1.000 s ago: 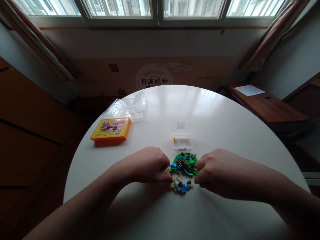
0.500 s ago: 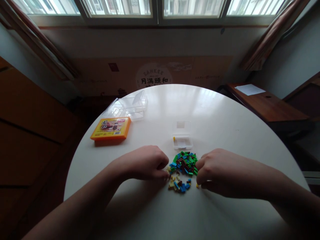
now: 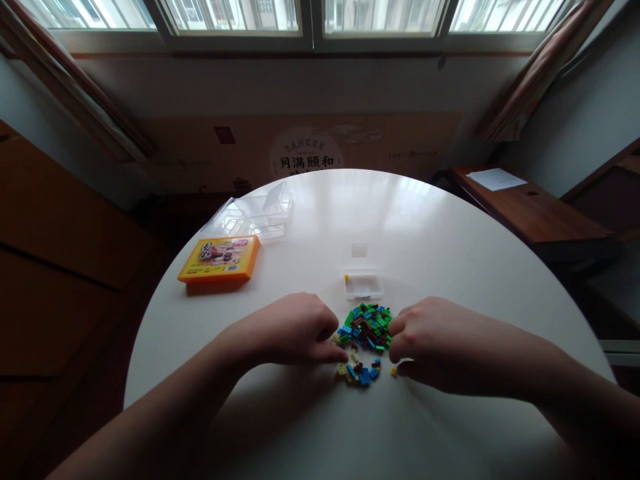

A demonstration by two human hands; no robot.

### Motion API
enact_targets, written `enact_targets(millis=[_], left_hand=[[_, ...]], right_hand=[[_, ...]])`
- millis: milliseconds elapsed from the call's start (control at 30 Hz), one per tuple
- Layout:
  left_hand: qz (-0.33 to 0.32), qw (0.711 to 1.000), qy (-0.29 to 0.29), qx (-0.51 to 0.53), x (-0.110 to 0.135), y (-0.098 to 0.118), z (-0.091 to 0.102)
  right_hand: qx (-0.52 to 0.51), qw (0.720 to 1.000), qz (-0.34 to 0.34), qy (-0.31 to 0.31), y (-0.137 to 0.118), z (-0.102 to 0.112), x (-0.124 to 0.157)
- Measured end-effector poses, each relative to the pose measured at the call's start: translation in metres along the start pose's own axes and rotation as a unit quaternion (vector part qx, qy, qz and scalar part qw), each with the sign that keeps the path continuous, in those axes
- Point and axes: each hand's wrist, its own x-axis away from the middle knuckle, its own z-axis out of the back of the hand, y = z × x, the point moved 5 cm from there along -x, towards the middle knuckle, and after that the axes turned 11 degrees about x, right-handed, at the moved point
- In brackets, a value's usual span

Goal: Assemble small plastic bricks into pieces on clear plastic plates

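Small toy building bricks lie on the white table between my hands. The larger pile (image 3: pixel 369 327) is mostly green, brown and blue; a looser group (image 3: pixel 363 375) of cream, blue and brown bricks sits nearer me. My left hand (image 3: pixel 304 330) is at the left edge of both, its fingers curled and its thumb tip by the cream bricks. My right hand (image 3: pixel 425 340) is closed at the right side of the pile, its bent fingers against the green bricks. Close to its thumb lies a yellow brick (image 3: pixel 393 372). Whatever either hand's fingertips hold is hidden.
A small clear box (image 3: pixel 364 285), lid open, stands behind the pile with a yellow bit at its corner. At the left are an orange-yellow box (image 3: pixel 219 259) and clear plastic cases (image 3: pixel 260 210). Beyond the round table (image 3: pixel 450 233), a brown desk (image 3: pixel 530 207) bears paper.
My left thumb has shifted slightly right over the cream bricks. My right hand has barely moved, and the whole view has drifted a little.
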Motion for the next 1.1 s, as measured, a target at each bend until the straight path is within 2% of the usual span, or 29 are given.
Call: enact_targets(millis=[233, 633, 733, 900, 1000, 1100], left_hand=[[-0.004, 1.0, 0.001, -0.027, -0.001, 0.004, 0.0], [0.01, 1.0, 0.006, -0.009, -0.004, 0.0, 0.003], [-0.015, 0.999, 0.037, -0.013, -0.005, 0.001, 0.006], [-0.075, 0.988, 0.134, 0.026, -0.002, 0.006, 0.013], [-0.095, 0.974, 0.173, 0.108, 0.0, 0.012, 0.015], [-0.099, 0.958, 0.195, 0.188, -0.001, 0.016, 0.013]], right_hand=[[0.056, 0.998, 0.025, 0.015, -0.006, -0.006, -0.007], [0.061, 0.998, 0.028, 0.008, -0.01, -0.005, -0.007], [0.062, 0.997, 0.032, 0.012, -0.01, -0.006, -0.008], [0.021, 0.998, 0.035, 0.042, -0.004, 0.002, -0.006], [-0.022, 0.995, 0.016, 0.1, 0.009, 0.012, -0.005], [-0.047, 0.982, -0.037, 0.179, 0.024, 0.019, -0.005]])
